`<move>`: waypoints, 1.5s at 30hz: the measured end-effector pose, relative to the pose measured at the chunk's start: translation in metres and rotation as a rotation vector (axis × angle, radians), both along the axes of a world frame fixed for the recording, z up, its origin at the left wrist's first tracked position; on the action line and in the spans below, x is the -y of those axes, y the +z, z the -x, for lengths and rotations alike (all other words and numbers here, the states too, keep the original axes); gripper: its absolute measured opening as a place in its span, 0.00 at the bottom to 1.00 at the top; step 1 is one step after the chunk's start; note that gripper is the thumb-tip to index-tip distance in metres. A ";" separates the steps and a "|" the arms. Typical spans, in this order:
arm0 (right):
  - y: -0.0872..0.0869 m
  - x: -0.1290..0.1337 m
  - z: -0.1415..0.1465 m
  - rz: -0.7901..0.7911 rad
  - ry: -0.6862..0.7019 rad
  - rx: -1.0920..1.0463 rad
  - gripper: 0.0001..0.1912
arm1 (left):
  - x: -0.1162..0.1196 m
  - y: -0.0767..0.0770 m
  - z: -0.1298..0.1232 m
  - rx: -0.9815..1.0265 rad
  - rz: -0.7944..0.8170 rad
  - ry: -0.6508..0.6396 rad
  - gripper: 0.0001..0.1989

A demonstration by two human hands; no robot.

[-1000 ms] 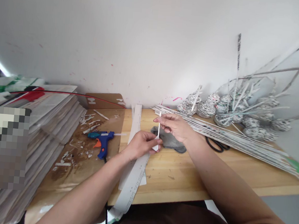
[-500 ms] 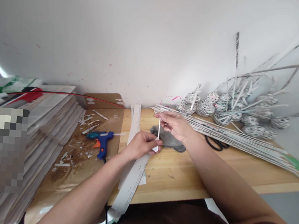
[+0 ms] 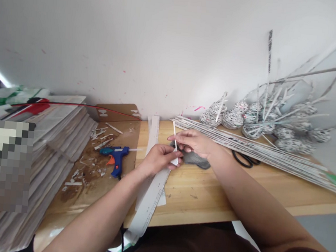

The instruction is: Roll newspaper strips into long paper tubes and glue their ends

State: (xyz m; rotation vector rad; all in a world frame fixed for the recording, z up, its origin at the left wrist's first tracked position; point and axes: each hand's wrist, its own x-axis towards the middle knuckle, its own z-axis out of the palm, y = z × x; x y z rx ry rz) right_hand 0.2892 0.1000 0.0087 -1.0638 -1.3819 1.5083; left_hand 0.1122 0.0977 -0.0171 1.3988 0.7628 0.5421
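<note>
A thin white paper stick (image 3: 174, 129) stands tilted between my hands. My left hand (image 3: 162, 159) pinches its lower end, where a white paper strip is wrapped round it. The fingers of my right hand (image 3: 188, 140) are closed on the stick a little higher up. Long printed paper strips (image 3: 148, 202) run beneath my left hand and over the table's front edge. Just behind and right of the fingers lies a grey mesh cloth (image 3: 196, 160), partly hidden by my right hand.
A blue glue gun (image 3: 117, 159) lies on a brown board (image 3: 98, 186) among paper scraps. Stacked paper (image 3: 57, 143) rises at the left. Rolled paper sticks (image 3: 242, 146), black-handled scissors (image 3: 245, 160) and woven paper balls (image 3: 233, 118) are at the right.
My right hand has moved down and slightly left along the stick, closer to my left hand. The stick, upright before, now leans left with its top above my right fingers.
</note>
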 end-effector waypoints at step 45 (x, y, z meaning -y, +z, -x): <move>-0.009 -0.002 0.007 0.009 -0.136 -0.003 0.18 | 0.000 -0.004 -0.001 -0.012 0.019 0.019 0.17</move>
